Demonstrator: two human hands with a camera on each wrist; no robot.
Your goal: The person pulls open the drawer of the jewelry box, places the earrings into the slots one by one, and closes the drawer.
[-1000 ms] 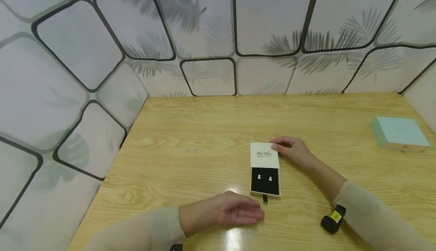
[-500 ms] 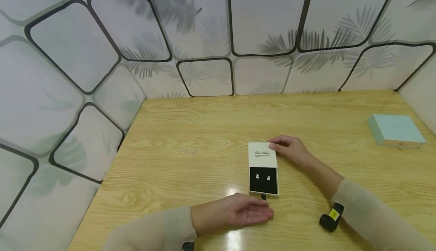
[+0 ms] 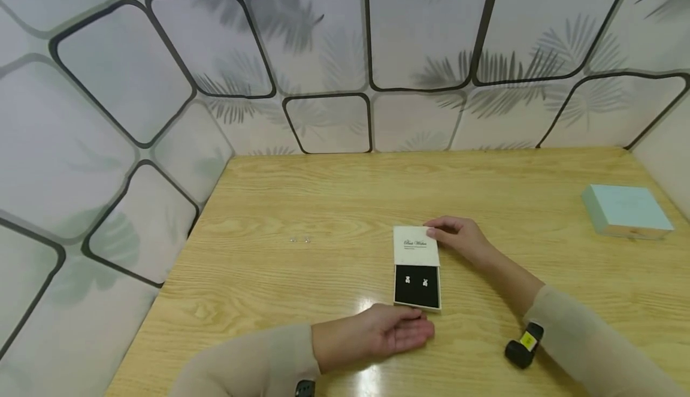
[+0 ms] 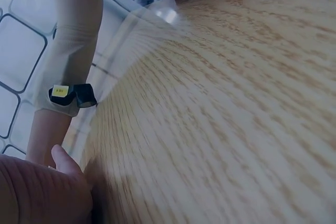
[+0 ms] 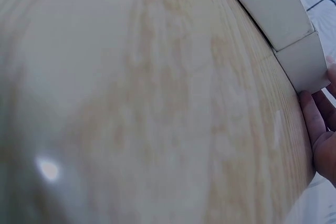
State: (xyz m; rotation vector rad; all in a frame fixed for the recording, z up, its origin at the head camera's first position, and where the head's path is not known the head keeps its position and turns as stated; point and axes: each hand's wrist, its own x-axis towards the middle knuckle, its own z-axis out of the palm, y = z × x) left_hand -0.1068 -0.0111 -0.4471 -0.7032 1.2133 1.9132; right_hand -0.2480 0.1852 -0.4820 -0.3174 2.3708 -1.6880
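A white slide-out jewellery box lies on the table, its printed sleeve at the far end and its drawer pulled partly out. On the drawer's black pad sit two small silver studs. My right hand grips the sleeve's far right corner, thumb on top; in the right wrist view its fingers touch the box end. At the drawer's near edge is my left hand, palm turned up, fingers loosely extended, thumb right at the front wall. The black pull tab is hidden behind it.
Two tiny shiny pieces lie on the wooden table left of the box. A pale blue box stands at the far right. Patterned wall panels border the table at the back and left.
My left hand has moved slightly right and up to the drawer's front edge, covering the pull tab that showed before. The right hand keeps its hold on the sleeve; the box looks unmoved.
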